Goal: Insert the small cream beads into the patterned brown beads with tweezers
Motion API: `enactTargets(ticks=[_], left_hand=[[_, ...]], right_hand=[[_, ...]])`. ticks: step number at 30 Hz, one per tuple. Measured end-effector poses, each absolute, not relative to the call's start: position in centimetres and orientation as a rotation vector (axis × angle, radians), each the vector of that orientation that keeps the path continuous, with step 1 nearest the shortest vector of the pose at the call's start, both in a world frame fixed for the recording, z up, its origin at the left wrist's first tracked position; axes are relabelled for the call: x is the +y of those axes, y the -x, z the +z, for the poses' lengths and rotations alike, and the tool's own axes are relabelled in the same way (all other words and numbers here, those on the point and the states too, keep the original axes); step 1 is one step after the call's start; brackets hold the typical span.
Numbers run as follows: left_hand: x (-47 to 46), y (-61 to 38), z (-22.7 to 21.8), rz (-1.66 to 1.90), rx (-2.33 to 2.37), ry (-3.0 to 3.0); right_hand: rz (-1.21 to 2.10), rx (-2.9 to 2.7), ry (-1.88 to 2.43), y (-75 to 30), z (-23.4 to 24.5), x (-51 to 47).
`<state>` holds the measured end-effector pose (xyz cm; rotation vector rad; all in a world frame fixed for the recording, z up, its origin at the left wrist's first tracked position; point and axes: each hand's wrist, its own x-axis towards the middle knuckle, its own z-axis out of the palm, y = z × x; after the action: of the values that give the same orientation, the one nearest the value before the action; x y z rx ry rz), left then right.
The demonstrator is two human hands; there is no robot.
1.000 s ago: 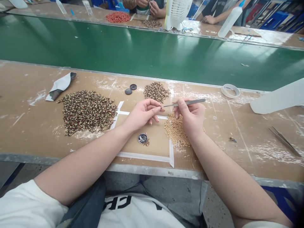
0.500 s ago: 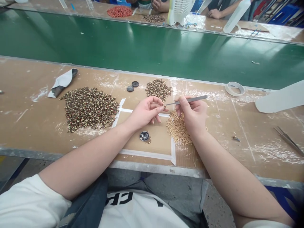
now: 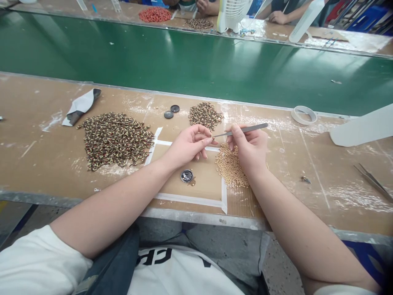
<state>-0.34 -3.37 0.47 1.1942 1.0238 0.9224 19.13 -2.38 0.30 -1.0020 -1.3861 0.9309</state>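
Observation:
My left hand (image 3: 188,146) hovers over the taped rectangle (image 3: 187,200) on the bench, its thumb and forefinger pinched on a tiny bead-like part (image 3: 213,139). My right hand (image 3: 250,148) grips metal tweezers (image 3: 242,130) whose tip meets that small part. Under my right hand lies a heap of pale beige beads (image 3: 231,167). A small pile of dark patterned parts (image 3: 205,114) sits just beyond my hands, and a big pile of the same kind (image 3: 115,139) spreads to the left. A small round metal dish (image 3: 186,176) rests below my left hand.
Two dark round buttons (image 3: 171,111), a folded grey cloth (image 3: 80,107), a tape roll (image 3: 303,114), a white sheet (image 3: 364,127) and spare tweezers (image 3: 372,181) lie on the bench. A green conveyor belt (image 3: 184,61) runs behind. Other people's hands (image 3: 278,17) work across it.
The view shifted slightly up and right a second ago. Both hands stay pinched together with the tweezer tip at the small part; nothing else has moved.

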Motion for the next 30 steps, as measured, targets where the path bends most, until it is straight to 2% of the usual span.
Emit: enactTargets(ticks=[30], left_hand=[[-3.52, 0.05, 0.14, 0.953, 1.106, -1.148]], right_hand=[[0.873, -1.465, 1.054, -19.03, 0.71, -2.53]])
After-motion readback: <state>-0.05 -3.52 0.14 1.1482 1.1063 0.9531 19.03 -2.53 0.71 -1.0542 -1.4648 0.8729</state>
